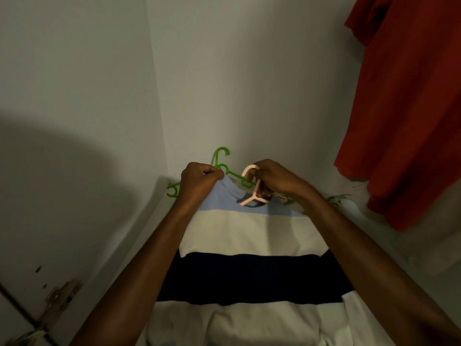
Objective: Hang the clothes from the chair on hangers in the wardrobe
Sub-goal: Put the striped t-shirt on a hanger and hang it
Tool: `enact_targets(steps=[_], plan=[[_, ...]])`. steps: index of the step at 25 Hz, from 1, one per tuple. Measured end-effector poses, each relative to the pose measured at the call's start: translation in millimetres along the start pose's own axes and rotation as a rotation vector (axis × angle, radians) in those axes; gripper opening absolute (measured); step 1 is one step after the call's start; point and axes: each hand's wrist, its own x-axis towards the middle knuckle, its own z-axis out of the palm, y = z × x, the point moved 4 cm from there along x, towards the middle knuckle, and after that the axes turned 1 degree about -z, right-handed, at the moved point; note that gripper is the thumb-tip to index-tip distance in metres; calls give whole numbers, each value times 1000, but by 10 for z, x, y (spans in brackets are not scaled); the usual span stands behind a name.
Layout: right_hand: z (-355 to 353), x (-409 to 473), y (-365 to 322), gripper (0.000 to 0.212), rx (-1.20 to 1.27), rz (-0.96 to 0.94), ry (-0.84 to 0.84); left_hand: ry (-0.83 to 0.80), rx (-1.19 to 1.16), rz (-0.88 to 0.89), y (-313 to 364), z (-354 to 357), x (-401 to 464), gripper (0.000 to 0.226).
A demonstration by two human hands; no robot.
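Shirt [239,236] collar pinched by left hand [199,178], pink hanger [252,186] gripped by right hand [277,179]; risks snagging green hangers [222,158] just beyond.

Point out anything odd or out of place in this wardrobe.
Loose green hangers lie on the wardrobe floor behind the striped shirt instead of hanging. The red garment hangs normally. Nothing looks damaged or spilled.
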Motion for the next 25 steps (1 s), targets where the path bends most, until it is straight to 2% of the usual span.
enact_targets(steps=[4, 8, 13, 15, 17, 19, 20, 23, 25], plan=[[-92, 75, -211, 31, 161, -120, 176, 1, 29, 45, 54, 69, 15, 19], [-142, 141, -192, 30, 149, -120, 325, -60, 59, 115, 89, 44, 8, 13], [106, 88, -44, 32, 165, 5, 309, -119, 21, 149, -14, -87, -11, 15], [141, 99, -57, 31, 171, 3, 344, -148, 44, 137, -68, -92, -40, 7], [123, 116, -74, 31, 151, -3, 369, -225, 100, 130, -147, -145, -62, 24], [84, 123, -25, 32, 173, 33, 329, -340, 103, 129, -241, -211, -69, 36], [87, 120, 18, 33, 216, 48, 256, -380, 98, 142, -279, -243, -70, 39], [117, 31, 159, 24, 392, 27, -10, -404, 98, 167, -386, -272, -75, 38], [121, -54, 223, 19, 501, -17, -64, -439, 158, 156, -463, -219, -112, 39]])
